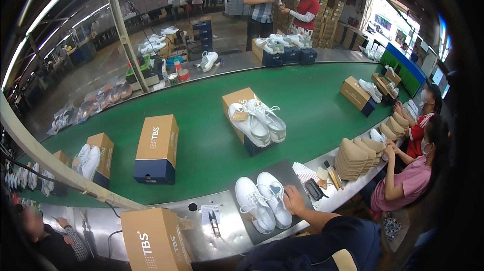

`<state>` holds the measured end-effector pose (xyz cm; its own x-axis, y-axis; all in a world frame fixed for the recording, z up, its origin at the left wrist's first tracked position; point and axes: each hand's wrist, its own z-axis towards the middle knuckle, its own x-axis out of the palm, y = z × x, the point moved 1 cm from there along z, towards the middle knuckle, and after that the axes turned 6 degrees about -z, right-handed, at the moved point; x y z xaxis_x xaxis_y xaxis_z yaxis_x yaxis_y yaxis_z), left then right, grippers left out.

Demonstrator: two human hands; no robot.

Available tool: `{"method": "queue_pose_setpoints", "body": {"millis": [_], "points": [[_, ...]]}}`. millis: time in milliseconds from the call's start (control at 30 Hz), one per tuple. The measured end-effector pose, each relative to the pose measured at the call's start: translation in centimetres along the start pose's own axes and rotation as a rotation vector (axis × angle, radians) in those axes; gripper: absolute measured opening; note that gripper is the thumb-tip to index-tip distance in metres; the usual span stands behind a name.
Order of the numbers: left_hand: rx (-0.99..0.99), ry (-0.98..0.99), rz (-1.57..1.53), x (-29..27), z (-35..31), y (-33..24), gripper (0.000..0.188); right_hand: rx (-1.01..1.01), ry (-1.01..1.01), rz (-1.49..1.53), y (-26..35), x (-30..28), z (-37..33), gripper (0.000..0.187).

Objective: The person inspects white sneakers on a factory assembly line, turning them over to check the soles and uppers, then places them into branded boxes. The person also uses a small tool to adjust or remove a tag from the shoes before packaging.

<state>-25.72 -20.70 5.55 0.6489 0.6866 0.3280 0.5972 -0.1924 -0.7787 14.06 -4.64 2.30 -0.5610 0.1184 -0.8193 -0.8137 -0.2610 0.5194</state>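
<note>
A pair of white lace-up sneakers stands on a dark mat at the near edge of the work surface. The left sneaker (255,204) and the right sneaker (275,199) are side by side, toes pointing away from me. My right hand (294,200) comes in from the lower right and is closed against the outer side of the right sneaker, near its opening. Some of its fingers are hidden. The dark mat (245,223) shows around the soles. My left hand is out of view.
Thread snips (215,224) lie on the metal table. A brown-and-blue shoebox (151,241) stands near left. On the green conveyor (201,145), another pair of sneakers (257,122) rests on a box. Brushes (333,174) and stacked beige inserts (351,160) lie right, near seated co-workers (403,185).
</note>
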Motion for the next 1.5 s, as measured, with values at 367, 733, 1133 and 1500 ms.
{"method": "queue_pose_setpoints", "body": {"millis": [367, 733, 1133, 1500], "points": [[-0.005, 0.04, 0.013, 0.5, -0.6, 0.5, 0.033, 0.014, 0.025, -0.024, 0.3, -0.3, -0.1, 0.039], [0.002, 0.076, 0.005, 0.7, -1.4, 1.1, 0.034, 0.023, 0.024, -0.031, 0.0, 0.0, -0.1, 0.037], [-0.005, 0.091, -0.011, 1.1, -1.6, 1.7, 0.035, -0.058, -0.161, 0.086, 4.4, -3.1, 5.1, 0.031], [-0.011, 0.042, -0.002, 2.1, -2.1, 1.9, 0.036, -0.38, 0.254, 0.5, 16.4, 1.5, 7.8, 0.031]]}}
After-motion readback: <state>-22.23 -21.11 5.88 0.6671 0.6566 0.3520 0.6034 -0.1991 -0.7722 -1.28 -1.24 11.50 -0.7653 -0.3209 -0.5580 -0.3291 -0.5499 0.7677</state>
